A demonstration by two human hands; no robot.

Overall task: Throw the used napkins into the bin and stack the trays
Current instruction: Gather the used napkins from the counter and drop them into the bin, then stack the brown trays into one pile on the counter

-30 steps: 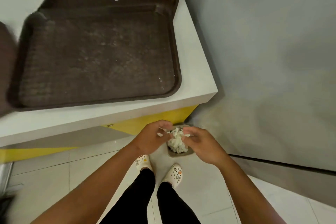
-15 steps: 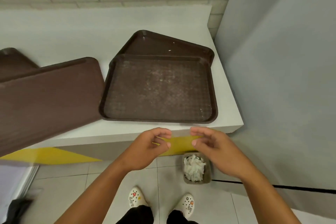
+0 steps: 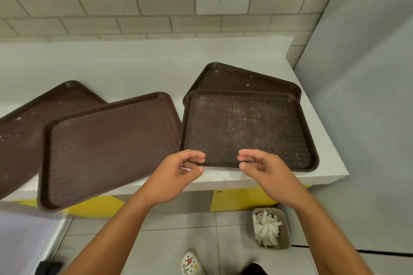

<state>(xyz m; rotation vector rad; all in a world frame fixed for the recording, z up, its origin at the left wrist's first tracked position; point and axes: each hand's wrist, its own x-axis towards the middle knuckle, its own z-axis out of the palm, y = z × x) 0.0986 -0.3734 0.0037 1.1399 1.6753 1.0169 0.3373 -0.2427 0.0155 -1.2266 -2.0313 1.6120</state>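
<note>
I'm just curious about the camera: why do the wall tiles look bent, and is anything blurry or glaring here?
Head view: the wide-angle lens bows the brick wall and counter lines; lighting is soft and even, without harsh glare; the trays and both hands, left hand and right hand, look fairly sharp, while the bottom-left corner smears.

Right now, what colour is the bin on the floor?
Grey-brown, holding white napkins; the bin shows best in the head view.

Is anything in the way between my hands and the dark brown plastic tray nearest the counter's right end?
Nothing visible. The left hand and right hand hover open and empty at the near edge of the dark brown plastic tray, which lies bare atop another brown tray.
</note>
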